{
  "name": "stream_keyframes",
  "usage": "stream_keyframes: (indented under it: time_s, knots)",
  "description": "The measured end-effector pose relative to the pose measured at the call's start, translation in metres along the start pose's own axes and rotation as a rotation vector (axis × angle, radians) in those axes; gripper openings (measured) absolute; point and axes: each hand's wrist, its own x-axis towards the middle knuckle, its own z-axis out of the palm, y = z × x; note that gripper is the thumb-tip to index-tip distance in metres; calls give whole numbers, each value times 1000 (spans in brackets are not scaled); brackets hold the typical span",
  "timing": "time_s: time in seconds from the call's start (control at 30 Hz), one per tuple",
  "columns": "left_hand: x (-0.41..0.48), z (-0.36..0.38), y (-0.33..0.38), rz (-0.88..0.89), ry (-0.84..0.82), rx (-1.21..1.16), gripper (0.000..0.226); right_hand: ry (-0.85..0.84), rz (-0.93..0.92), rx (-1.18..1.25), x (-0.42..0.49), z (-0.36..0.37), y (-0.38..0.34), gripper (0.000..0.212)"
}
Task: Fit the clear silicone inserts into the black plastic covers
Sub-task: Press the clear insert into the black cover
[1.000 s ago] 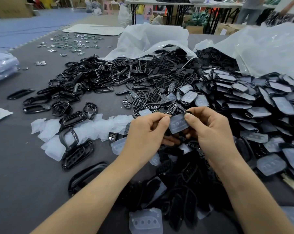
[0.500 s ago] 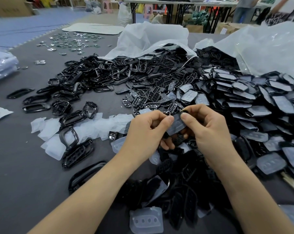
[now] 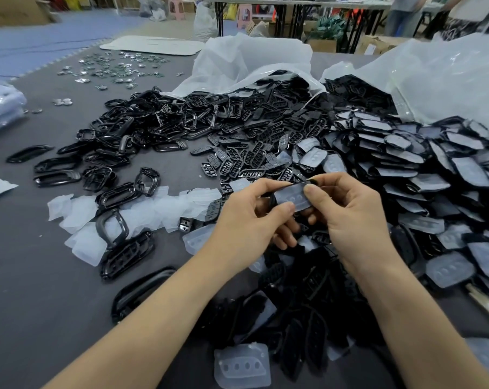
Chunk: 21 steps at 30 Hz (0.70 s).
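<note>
Both hands hold one black plastic cover with a clear silicone insert [image 3: 292, 196] lying on its face, above the middle of the table. My left hand [image 3: 248, 220] grips its left end, thumb on the insert's lower edge. My right hand [image 3: 347, 217] grips the right end, thumb pressed on the insert's top. Loose clear inserts [image 3: 142, 211] lie spread to the left, and one more insert [image 3: 241, 364] lies near the front edge. Empty black covers [image 3: 246, 161] are heaped behind the hands.
Covers with inserts fitted [image 3: 423, 169] are piled at the right beside a white plastic bag [image 3: 448, 80]. Glossy black frames [image 3: 119, 141] lie at the left, small metal pieces [image 3: 117, 68] at the far left. Another bag [image 3: 246, 60] lies behind the heap. The grey table [image 3: 41, 290] shows at the front left.
The cover with its insert has turned to lie more level between my hands. My left thumb has slid down to the insert's lower edge; my right thumb stays on top.
</note>
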Motion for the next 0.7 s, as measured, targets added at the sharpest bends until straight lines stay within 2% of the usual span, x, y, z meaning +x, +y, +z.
stream_keyframes:
  time_s: [0.17, 0.27, 0.37, 0.5, 0.63, 0.7]
  knots:
    - [0, -1, -1, -6, -14, -42, 22, -10, 6, 13, 0, 0, 1, 7]
    - [1, -1, -3, 0, -10, -32, 25, -59, 73, 102, 0, -2, -1, 2]
    - [2, -1, -4, 21, 20, -26, 27, -151, 150, 193, 0, -4, -2, 16]
    - [1, -2, -5, 45, 48, -10, 28, -233, 137, 125, -1, -4, -2, 23]
    - [1, 0, -3, 51, 51, 28, 29, -216, 125, 96, -1, -5, -3, 22]
    - [0, 0, -2, 71, 60, 77, 38, -204, 127, 90, -1, -4, -3, 22]
